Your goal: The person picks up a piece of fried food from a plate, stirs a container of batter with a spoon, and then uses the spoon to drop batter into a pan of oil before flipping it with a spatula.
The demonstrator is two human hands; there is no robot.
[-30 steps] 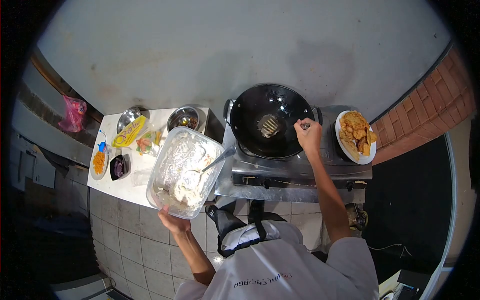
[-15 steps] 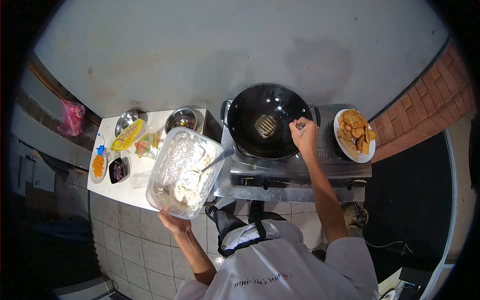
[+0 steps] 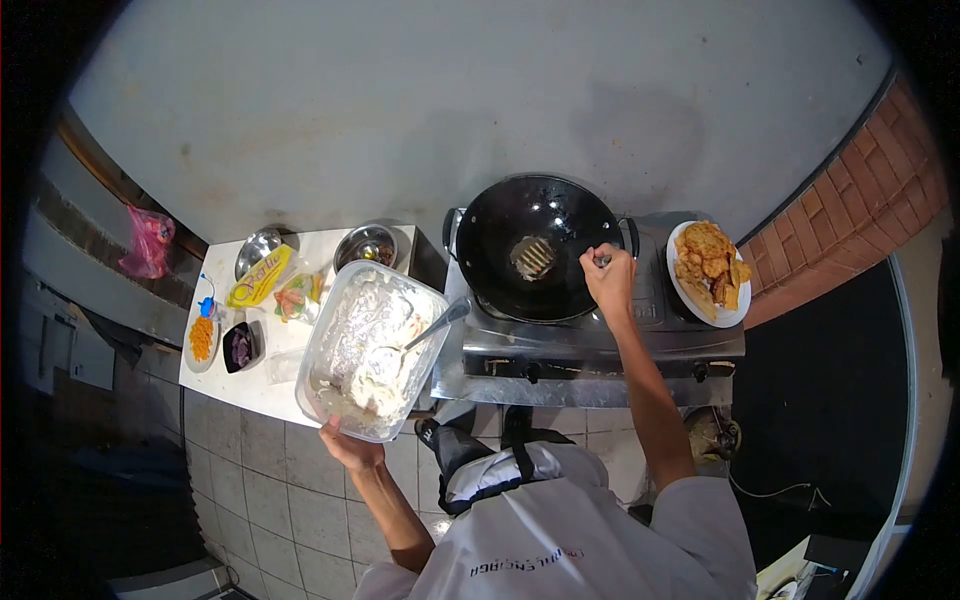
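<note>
My left hand grips the near edge of a clear plastic container, its fingers hidden underneath. White batter coats the inside, and a metal spoon leans in it with the handle over the right rim. Over the right side of a black wok, my right hand is closed around the handle of a slotted turner. The slotted head of the turner rests low in the wok, in what looks like a little oil; most of its handle is hard to make out.
The wok stands on a steel gas stove. To its right is a white plate of fried food. On the white table are metal bowls, a yellow packet, a black bowl and a plate of orange pieces.
The whole view has shifted slightly. My right hand and the turner stay almost in place in the wok, and my left hand keeps holding the container.
</note>
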